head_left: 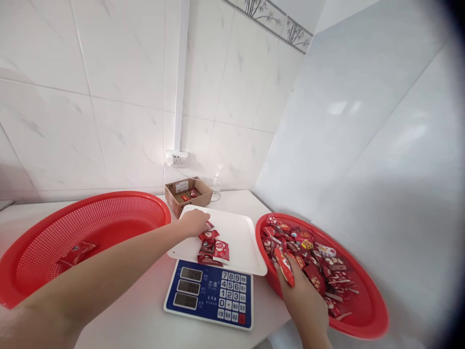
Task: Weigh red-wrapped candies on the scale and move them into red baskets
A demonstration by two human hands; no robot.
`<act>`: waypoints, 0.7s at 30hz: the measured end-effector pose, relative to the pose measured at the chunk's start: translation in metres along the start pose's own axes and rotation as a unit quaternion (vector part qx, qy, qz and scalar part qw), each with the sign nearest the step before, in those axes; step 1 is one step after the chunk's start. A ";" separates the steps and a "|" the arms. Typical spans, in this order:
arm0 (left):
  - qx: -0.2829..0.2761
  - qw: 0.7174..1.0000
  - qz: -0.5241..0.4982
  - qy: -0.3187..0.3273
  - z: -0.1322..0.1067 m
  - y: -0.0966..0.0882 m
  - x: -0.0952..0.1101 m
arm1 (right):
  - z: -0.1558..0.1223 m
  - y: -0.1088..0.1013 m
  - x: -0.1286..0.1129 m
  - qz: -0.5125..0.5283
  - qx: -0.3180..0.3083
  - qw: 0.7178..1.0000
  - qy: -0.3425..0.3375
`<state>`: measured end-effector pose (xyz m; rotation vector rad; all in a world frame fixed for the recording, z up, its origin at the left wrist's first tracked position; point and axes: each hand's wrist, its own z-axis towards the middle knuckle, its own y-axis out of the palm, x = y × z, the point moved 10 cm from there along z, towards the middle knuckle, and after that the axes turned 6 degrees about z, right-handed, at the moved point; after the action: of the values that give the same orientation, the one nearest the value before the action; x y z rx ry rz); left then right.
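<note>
My left hand (194, 223) reaches over the white tray (241, 237) of a blue-faced digital scale (210, 293). Its fingers are curled together on a red candy packet at the top of a small pile of red packets (212, 249) lying on the tray. My right hand (303, 295) rests on the near rim of the red basket (366, 320) at the right. That basket is filled with several red wrapped candies (319, 261). The right fingers pinch a long red packet (284, 266) at the basket's edge.
A large red mesh basket (119, 218) at the left holds one red bag (76, 253). A small open cardboard box (187, 194) with a few red packets stands at the back near a clear plastic bottle (216, 184). A wall socket (177, 158) is above it.
</note>
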<state>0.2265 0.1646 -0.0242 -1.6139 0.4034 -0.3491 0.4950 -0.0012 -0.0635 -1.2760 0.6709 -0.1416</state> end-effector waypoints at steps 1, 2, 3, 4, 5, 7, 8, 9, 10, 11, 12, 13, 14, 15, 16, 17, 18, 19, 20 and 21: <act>-0.002 1.000 0.003 0.003 0.004 0.003 0.002 | 0.000 0.000 0.000 0.000 -0.001 1.000 0.001; -0.004 1.000 0.004 0.006 0.008 0.006 0.005 | 0.000 0.001 0.001 -0.002 -0.003 1.000 0.003; -0.006 1.000 0.003 0.010 0.010 0.008 0.007 | 0.000 0.001 0.001 -0.004 -0.004 1.000 0.005; -0.007 1.000 0.001 0.014 0.012 0.010 0.009 | 0.001 0.002 0.002 -0.005 -0.005 1.000 0.007; -0.006 1.000 -0.004 0.016 0.014 0.011 0.011 | 0.001 0.002 0.003 -0.006 -0.004 1.000 0.009; 0.001 1.000 -0.016 0.018 0.015 0.011 0.014 | 0.001 0.003 0.003 -0.005 0.000 1.000 0.006; 0.007 1.000 -0.022 0.018 0.015 0.009 0.015 | 0.000 0.002 0.003 -0.003 0.003 1.000 0.003; 0.016 0.999 -0.029 0.018 0.014 0.007 0.016 | 0.000 0.002 0.003 -0.002 0.006 1.000 -0.001; 0.026 0.999 -0.035 0.020 0.013 0.002 0.015 | 0.000 0.002 0.003 -0.001 0.010 1.000 -0.005; 0.037 0.998 -0.040 0.021 0.011 -0.003 0.014 | 0.000 0.001 0.002 0.000 0.016 1.000 -0.008; 0.048 0.998 -0.043 0.022 0.008 -0.009 0.010 | -0.001 0.000 0.002 0.002 0.020 1.000 -0.012; 0.056 0.997 -0.045 0.023 0.004 -0.016 0.004 | -0.001 -0.001 0.001 0.002 0.025 1.000 -0.015; 0.062 0.997 -0.044 0.024 -0.001 -0.024 -0.004 | -0.001 -0.001 0.001 0.002 0.027 0.999 -0.018; 0.064 0.997 -0.040 0.024 -0.007 -0.030 -0.014 | -0.001 -0.002 0.001 0.003 0.027 0.999 -0.020; 0.061 0.997 -0.033 0.024 -0.014 -0.036 -0.026 | -0.001 -0.002 0.000 0.003 0.026 0.999 -0.021; 0.054 0.998 -0.023 0.017 -0.023 -0.041 -0.041 | -0.001 -0.002 0.000 0.003 0.023 1.000 -0.020; 0.044 0.999 -0.012 0.008 -0.031 -0.045 -0.055 | -0.001 -0.002 0.000 0.001 0.020 1.000 -0.016; 0.034 0.999 0.001 -0.006 -0.041 -0.048 -0.071 | -0.001 -0.002 0.000 -0.001 0.017 1.000 -0.011; 0.025 0.999 0.013 -0.022 -0.051 -0.050 -0.084 | -0.001 -0.003 0.000 -0.003 0.017 1.000 -0.007; 0.016 0.999 0.023 -0.036 -0.060 -0.052 -0.096 | -0.001 -0.003 0.000 -0.005 0.017 1.000 -0.005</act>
<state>0.1168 0.1588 0.0334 -1.5785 0.3779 -0.2595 0.4953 -0.0032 -0.0610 -1.2469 0.6514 -0.1552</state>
